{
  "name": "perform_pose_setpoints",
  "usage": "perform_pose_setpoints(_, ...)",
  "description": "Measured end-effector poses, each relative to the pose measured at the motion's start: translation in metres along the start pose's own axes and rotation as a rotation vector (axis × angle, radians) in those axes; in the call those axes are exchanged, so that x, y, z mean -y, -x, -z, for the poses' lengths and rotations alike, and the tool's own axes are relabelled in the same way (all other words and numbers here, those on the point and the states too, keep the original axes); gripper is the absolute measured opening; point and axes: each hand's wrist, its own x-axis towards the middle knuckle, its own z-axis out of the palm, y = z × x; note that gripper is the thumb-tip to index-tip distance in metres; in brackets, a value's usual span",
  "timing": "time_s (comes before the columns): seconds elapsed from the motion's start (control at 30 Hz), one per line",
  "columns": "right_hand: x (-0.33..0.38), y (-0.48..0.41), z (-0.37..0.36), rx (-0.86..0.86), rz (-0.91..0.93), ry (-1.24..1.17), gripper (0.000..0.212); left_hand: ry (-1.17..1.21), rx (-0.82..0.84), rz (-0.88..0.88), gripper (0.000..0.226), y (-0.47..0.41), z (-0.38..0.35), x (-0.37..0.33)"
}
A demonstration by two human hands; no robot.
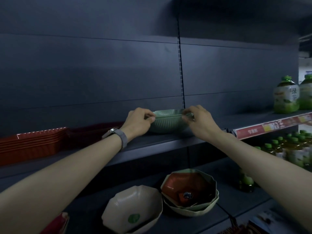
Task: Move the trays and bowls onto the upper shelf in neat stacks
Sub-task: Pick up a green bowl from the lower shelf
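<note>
bare upper shelf [211,122] right of green bowls [167,123]; red trays [32,142] block the left.

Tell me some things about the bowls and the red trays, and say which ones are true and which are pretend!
1. Both hands hold the green bowls on the upper shelf. True: the left hand and right hand pinch the rim on either side.
2. The red trays are on the lower shelf. False: they sit stacked on the upper shelf, left of the green bowls.
3. A cream bowl is still on the lower shelf. True.
4. The red bowl sits alone. False: it lies inside a green bowl.
5. The watch is on the right wrist. False: it is on the left.
</note>
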Motion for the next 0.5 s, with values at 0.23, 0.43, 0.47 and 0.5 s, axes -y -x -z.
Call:
perform_pose_setpoints(0.23, 0.033, 0.033, 0.004, -0.121, 0.047, -0.119, 0.017, 0.012, -0.069, -0.100, 0.024, 0.029, 0.011, -0.018)
perform_pose_setpoints(0.43, 0.063, 0.068, 0.000, -0.074, 0.094, -0.183, 0.019, 0.074, -0.131, -0.209, 0.024, 0.068, 0.014, -0.042)
perform_pose_setpoints(0.47, 0.067, 0.074, 0.000, -0.069, 0.098, -0.203, 0.019, 0.117, -0.120, -0.207, 0.024, 0.077, 0.014, -0.043)
perform_pose_setpoints(0.5, 0.072, 0.081, -0.001, -0.056, 0.097, -0.229, 0.018, 0.162, -0.108, -0.201, 0.024, 0.086, 0.014, -0.043)
